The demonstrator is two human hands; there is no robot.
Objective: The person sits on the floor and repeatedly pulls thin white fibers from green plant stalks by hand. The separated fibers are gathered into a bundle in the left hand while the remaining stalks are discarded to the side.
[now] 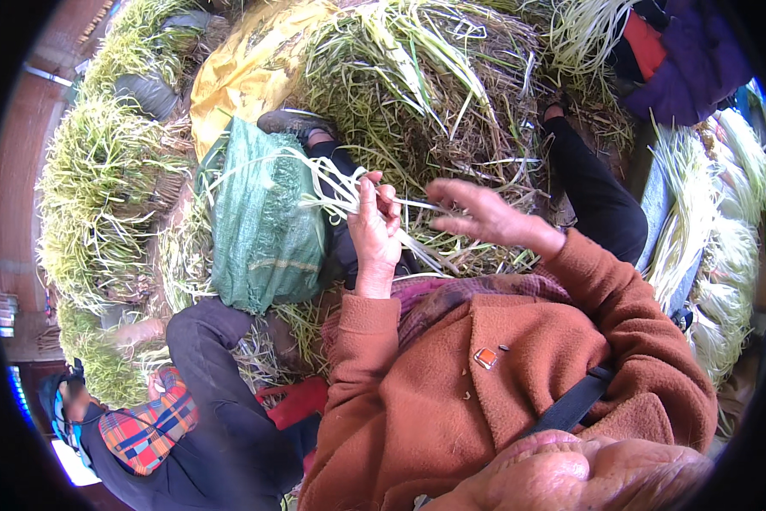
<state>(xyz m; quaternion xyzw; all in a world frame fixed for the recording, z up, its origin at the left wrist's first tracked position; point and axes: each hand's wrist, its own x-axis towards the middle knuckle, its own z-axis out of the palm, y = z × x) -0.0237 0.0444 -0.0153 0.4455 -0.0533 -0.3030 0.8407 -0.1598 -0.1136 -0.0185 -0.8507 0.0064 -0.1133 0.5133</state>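
My left hand (376, 223) is raised in front of my brown coat and pinches a small bunch of pale, long-leaved stalks (332, 191). Their leaves droop to the left over a green woven sack (268, 217), and the whitish stem ends (428, 252) stick out to the right below the hand. My right hand (479, 211) is just to the right, blurred, its fingers apart. A thin stem reaches from the left hand towards the gap between those fingers; contact cannot be made out.
A large heap of green leaves and dry stalks (421, 96) lies ahead, beside a yellow sheet (242, 76). Piled bundles (102, 191) line the left. Cleaned pale bundles (722, 255) lie at right. A person in a plaid sleeve (150, 421) sits at lower left; another in purple (690, 70) is upper right.
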